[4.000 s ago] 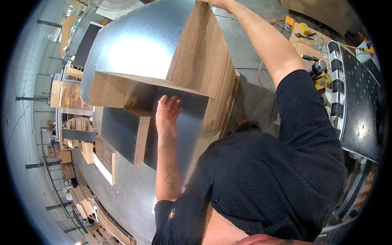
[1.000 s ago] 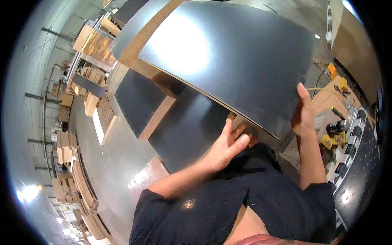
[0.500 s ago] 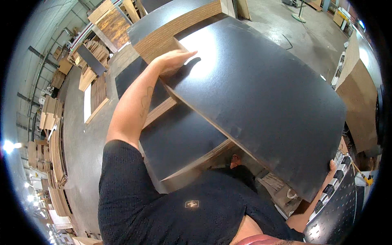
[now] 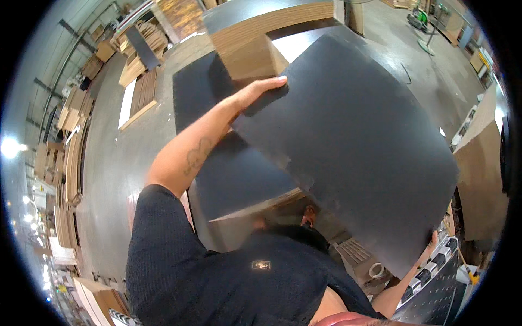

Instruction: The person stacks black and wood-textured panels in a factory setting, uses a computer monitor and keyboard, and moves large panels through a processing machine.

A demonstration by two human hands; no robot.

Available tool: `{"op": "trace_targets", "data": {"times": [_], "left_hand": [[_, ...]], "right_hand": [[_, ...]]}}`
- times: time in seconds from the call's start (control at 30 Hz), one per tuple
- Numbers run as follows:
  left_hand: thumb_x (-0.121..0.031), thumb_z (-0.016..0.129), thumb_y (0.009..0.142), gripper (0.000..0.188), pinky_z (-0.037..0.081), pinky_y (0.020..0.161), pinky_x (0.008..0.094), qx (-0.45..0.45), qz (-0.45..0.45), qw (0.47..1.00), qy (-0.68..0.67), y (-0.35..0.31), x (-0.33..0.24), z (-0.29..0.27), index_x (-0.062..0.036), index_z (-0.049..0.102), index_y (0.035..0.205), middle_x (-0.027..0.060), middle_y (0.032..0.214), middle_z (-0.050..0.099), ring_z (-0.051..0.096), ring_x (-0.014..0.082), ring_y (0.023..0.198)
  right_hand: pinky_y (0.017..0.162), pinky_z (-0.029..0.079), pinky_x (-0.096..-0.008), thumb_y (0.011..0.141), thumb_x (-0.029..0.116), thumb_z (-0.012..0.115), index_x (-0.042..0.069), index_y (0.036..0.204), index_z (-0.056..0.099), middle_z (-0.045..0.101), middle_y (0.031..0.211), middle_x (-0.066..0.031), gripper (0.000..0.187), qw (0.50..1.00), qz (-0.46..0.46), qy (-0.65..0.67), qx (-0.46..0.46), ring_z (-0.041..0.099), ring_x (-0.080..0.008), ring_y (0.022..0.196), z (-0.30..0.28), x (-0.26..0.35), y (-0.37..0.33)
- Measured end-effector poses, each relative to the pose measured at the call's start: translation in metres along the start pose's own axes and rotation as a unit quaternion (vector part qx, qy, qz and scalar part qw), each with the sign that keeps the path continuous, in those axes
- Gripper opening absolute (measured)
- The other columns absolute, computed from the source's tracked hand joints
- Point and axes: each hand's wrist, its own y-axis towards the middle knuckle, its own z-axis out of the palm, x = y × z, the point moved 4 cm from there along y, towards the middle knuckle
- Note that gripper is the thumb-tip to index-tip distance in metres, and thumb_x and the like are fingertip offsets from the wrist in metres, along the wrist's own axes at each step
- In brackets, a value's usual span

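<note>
Fingers (image 4: 266, 85) on smooth black panel (image 4: 364, 136)

Left hand (image 4: 255, 93) is gripping, thumb lying on top and pointing right, other fingers hiding from view. Left wrist (image 4: 231, 108) is bending slightly just behind those fingers; left forearm (image 4: 187, 152) is slanting back, elbow sticking out well behind and left of them. Right hand (image 4: 433, 243) is gripping well apart from the left fingers, nearer the torso, mostly hiding; right forearm (image 4: 399, 292) is trailing behind its fingertips.
</note>
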Motion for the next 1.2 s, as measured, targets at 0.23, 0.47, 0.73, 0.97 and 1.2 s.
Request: {"op": "trace_targets", "data": {"times": [0.23, 0.47, 0.73, 0.97, 1.2], "left_hand": [[-0.056, 0.067, 0.092, 0.067, 0.05, 0.098, 0.0366, -0.114, -0.034, 0.979, -0.164, -0.111, 0.157, -0.088, -0.0058, 0.066, 0.136, 0.0139, 0.127, 0.068, 0.065, 0.0255, 0.109], [-0.051, 0.073, 0.089, 0.068, 0.05, 0.1, 0.0411, -0.21, -0.03, 0.88, -0.425, -0.224, 0.371, -0.171, -0.0063, 0.061, 0.14, 0.0119, 0.133, 0.065, 0.061, 0.0272, 0.116], [-0.053, 0.066, 0.097, 0.067, 0.05, 0.101, 0.0421, -0.249, 0.012, 0.82, -0.515, -0.31, 0.513, -0.217, -0.0023, 0.059, 0.14, 0.015, 0.132, 0.064, 0.062, 0.0299, 0.117], [-0.053, 0.065, 0.098, 0.063, 0.052, 0.1, 0.0426, -0.247, -0.006, 0.856, -0.454, -0.306, 0.594, -0.247, -0.0026, 0.062, 0.135, 0.0126, 0.13, 0.066, 0.063, 0.0289, 0.115], [-0.052, 0.064, 0.099, 0.065, 0.053, 0.1, 0.0431, -0.266, -0.043, 0.829, -0.489, -0.283, 0.634, -0.224, -0.0009, 0.059, 0.138, 0.0143, 0.132, 0.065, 0.064, 0.0302, 0.115]], "right_hand": [[0.108, 0.045, -0.0389, 0.104, 0.035, 0.055, 0.001, 0.14, 0.058, 0.062, 0.14, -0.0127, 0.05, 0.979, -0.018, -0.199, -0.044, 0.059, -0.0246, 0.125, 0.055, -0.015, -0.044], [0.095, 0.052, -0.0368, 0.098, 0.04, 0.059, -0.001, 0.139, 0.057, 0.068, 0.126, -0.0131, 0.057, 0.96, 0.109, -0.25, 0.07, 0.066, -0.0229, 0.108, 0.245, -0.07, -0.045], [0.093, 0.053, -0.0409, 0.091, 0.045, 0.066, 0.001, 0.134, 0.06, 0.068, 0.122, -0.015, 0.062, 0.909, 0.294, -0.254, 0.153, 0.067, -0.027, 0.102, 0.368, -0.233, -0.048], [0.09, 0.051, -0.0379, 0.086, 0.05, 0.07, 0.006, 0.123, 0.069, 0.072, 0.112, -0.0136, 0.058, 0.848, 0.405, -0.321, 0.121, 0.066, -0.0255, 0.099, 0.347, -0.347, -0.009], [0.094, 0.051, -0.0376, 0.09, 0.05, 0.068, 0.005, 0.123, 0.07, 0.071, 0.117, -0.0117, 0.056, 0.808, 0.434, -0.373, 0.141, 0.066, -0.0249, 0.106, 0.344, -0.371, 0.018]]}}
